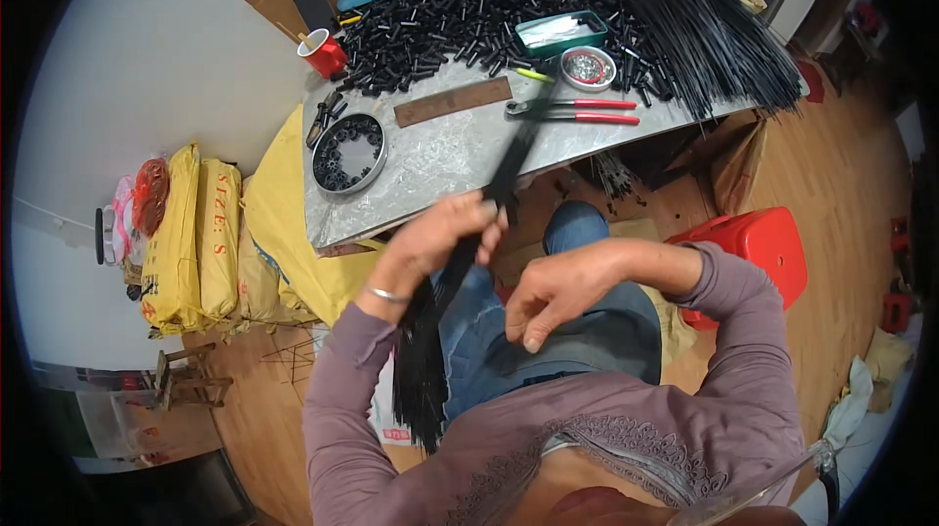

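My left hand (455,228) is closed round a bundle of long thin black strips (445,277). The bundle slants from above the table edge, where its upper end is blurred, down past my left forearm to a frayed lower end over my lap. My right hand (562,296) hangs in front of my body, right of the bundle and apart from it. Its fingers are loosely bent with the thumb apart, and nothing shows in them. Beyond the bundle's upper end lie red-handled pliers (597,111) on the grey table (440,159).
Black tubular pieces (440,13) are heaped at the back, beside many long black strips (719,37) at the right. A rusty flat bar (453,101), a round tin (350,189), a red cup (328,59) and a green tray (562,45) also stand there. A red stool (773,252) is at my right.
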Tool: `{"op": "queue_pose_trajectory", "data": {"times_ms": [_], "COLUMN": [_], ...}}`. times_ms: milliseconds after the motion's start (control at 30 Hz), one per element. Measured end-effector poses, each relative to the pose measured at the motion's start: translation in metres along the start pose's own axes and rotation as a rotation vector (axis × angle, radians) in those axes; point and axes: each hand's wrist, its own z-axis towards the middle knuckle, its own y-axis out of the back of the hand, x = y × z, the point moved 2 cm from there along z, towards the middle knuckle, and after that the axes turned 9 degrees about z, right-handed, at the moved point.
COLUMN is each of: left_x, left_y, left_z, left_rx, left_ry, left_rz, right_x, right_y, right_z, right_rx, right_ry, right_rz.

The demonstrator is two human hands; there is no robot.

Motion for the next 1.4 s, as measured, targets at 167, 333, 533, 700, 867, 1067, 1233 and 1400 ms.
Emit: {"op": "queue_pose_trajectory", "data": {"times_ms": [167, 333, 533, 700, 867, 1067, 1233, 1400], "left_x": [-0.034, 0.061, 0.128, 0.114, 0.063, 0.054, 0.043, 0.055], "left_y": [-0.005, -0.040, -0.061, -0.076, -0.076, -0.085, -0.114, -0.104], "left_z": [0.031, 0.044, -0.004, -0.021, -0.010, 0.011, 0.023, 0.029], "left_rx": [-0.257, -0.594, -0.703, -0.663, -0.606, -0.492, -0.456, -0.399], "left_ry": [-0.374, -0.456, -0.314, -0.307, -0.407, -0.364, -0.346, -0.342], "left_rz": [0.015, -0.065, -0.287, -0.251, -0.161, -0.134, -0.085, -0.320], "right_x": [-0.084, -0.222, -0.226, -0.218, -0.240, -0.164, -0.048, 0.049], "right_y": [0.025, 0.029, -0.034, -0.045, -0.052, -0.010, 0.079, 0.034], "right_z": [0.023, 0.075, 0.092, 0.089, 0.092, 0.034, -0.059, -0.073], "right_rx": [-0.505, -0.482, -0.396, -0.173, -0.056, 0.009, -0.796, -0.565], "right_ry": [-0.115, -0.133, -0.281, -0.185, -0.378, -0.270, 0.498, 0.857], "right_rz": [-0.398, 0.226, -0.020, -0.038, 0.100, 0.094, 0.436, 0.309]}}
